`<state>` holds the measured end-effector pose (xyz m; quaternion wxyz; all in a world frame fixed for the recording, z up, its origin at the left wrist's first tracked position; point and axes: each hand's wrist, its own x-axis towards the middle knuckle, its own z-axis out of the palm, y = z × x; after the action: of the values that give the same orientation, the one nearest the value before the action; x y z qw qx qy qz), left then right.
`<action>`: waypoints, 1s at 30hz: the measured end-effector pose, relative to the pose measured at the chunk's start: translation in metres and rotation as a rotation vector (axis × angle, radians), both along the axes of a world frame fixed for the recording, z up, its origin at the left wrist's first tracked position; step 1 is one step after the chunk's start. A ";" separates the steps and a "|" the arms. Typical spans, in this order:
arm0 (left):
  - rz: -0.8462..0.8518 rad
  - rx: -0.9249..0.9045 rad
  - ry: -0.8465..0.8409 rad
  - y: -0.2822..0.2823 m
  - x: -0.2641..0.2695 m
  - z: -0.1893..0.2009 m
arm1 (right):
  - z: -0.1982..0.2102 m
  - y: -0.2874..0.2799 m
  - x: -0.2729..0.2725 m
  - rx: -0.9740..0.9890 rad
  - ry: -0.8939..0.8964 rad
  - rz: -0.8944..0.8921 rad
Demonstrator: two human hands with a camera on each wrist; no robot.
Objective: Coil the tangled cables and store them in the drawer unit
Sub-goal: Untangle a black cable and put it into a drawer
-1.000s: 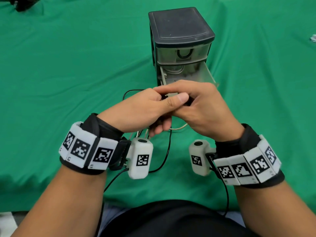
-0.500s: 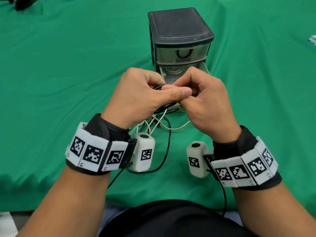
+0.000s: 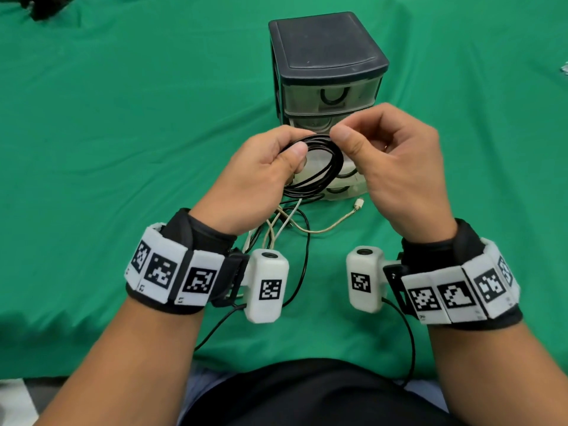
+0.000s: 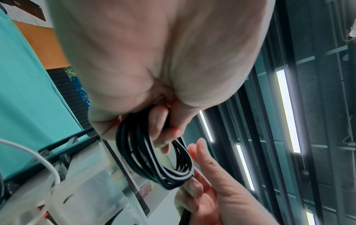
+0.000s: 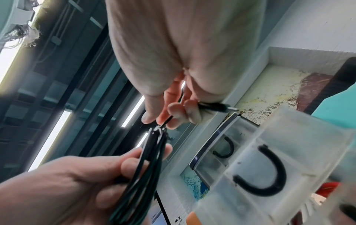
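Head view, with both wrist views. The left hand (image 3: 264, 170) grips a black cable (image 3: 322, 167) wound into several stacked loops, thumb over the near side of the bundle and fingers curled behind it, a hold that appears meant to keep the turns from springing apart. The right hand (image 3: 396, 161) pinches the cable's free tail between thumb and fingertips at the top of the coil; in the right wrist view the plug end (image 5: 221, 108) projects past the curled fingers (image 5: 185, 111), so this hand seems placed to lead the last length around or through the loops. The coil is held in the air directly in front of the drawer unit (image 3: 325, 53), which stands toward the far edge of the green cloth (image 3: 123, 118) that covers the desk. Its upper clear drawer (image 3: 332, 98) is pushed in, and a lower drawer (image 3: 347, 184) is pulled out toward the person, presumably open to receive the finished coil. Whether that drawer already holds anything cannot be told, since the hands and the coil cover most of it. A white cable (image 3: 325, 226) and other loose black leads lie tangled on the cloth between the unit and the near edge, under the wrists, not yet coiled. The step in hand is judged to be finishing the black coil.
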<state>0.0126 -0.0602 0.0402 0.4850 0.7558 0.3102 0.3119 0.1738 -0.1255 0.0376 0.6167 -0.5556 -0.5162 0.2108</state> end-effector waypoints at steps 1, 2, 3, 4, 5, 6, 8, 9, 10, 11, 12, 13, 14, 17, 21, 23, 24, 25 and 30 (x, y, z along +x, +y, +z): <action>-0.009 -0.014 -0.002 0.000 0.000 0.000 | 0.001 -0.001 0.002 0.023 -0.003 0.016; -0.020 -0.021 -0.002 0.001 0.000 0.001 | 0.001 -0.001 0.003 0.042 -0.008 0.031; -0.032 -0.026 -0.005 0.001 0.000 0.002 | 0.001 -0.001 0.005 0.055 -0.017 0.041; -0.045 -0.035 -0.013 0.001 0.000 0.003 | 0.001 -0.001 0.006 0.062 -0.026 0.045; -0.057 -0.047 -0.022 0.001 0.000 0.003 | 0.001 -0.001 0.008 0.068 -0.033 0.047; -0.071 -0.063 -0.031 0.001 0.000 0.003 | 0.000 0.000 0.009 0.073 -0.036 0.047; -0.101 -0.108 -0.057 -0.002 0.000 0.003 | -0.001 0.001 0.011 0.075 -0.026 0.034; -0.108 -0.138 -0.088 -0.004 0.001 0.004 | -0.002 0.003 0.011 0.067 -0.009 0.022; -0.098 -0.174 -0.132 -0.006 0.002 0.004 | -0.003 0.004 0.011 0.051 0.011 0.011; -0.074 -0.211 -0.182 -0.007 0.003 0.005 | -0.004 0.006 0.010 0.026 0.026 0.002; -0.048 -0.239 -0.224 -0.007 0.004 0.005 | -0.006 0.007 0.009 -0.011 0.032 0.000; -0.029 -0.253 -0.254 -0.007 0.004 0.006 | -0.007 0.007 0.008 -0.055 0.037 0.007; -0.021 -0.255 -0.275 -0.007 0.005 0.006 | -0.009 0.008 0.007 -0.101 0.043 0.016; -0.021 -0.243 -0.310 -0.006 0.006 0.005 | -0.011 0.007 0.003 -0.195 0.055 0.040; 0.112 -0.154 -0.250 -0.005 0.008 0.002 | -0.010 0.006 -0.001 -0.224 0.115 0.100; 0.165 -0.110 -0.212 -0.004 0.008 0.000 | -0.007 0.006 -0.002 -0.242 0.181 0.097; 0.174 -0.095 -0.195 -0.004 0.008 0.000 | -0.006 0.006 -0.002 -0.252 0.233 0.101; 0.172 -0.090 -0.185 -0.004 0.009 0.000 | -0.005 0.006 -0.001 -0.253 0.277 0.113; 0.135 -0.083 -0.145 -0.012 0.016 -0.004 | -0.002 0.002 0.002 -0.198 0.145 0.185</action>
<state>0.0291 -0.0725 0.0362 0.5147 0.6880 0.3374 0.3846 0.1759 -0.1239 0.0352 0.5726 -0.5471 -0.4959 0.3561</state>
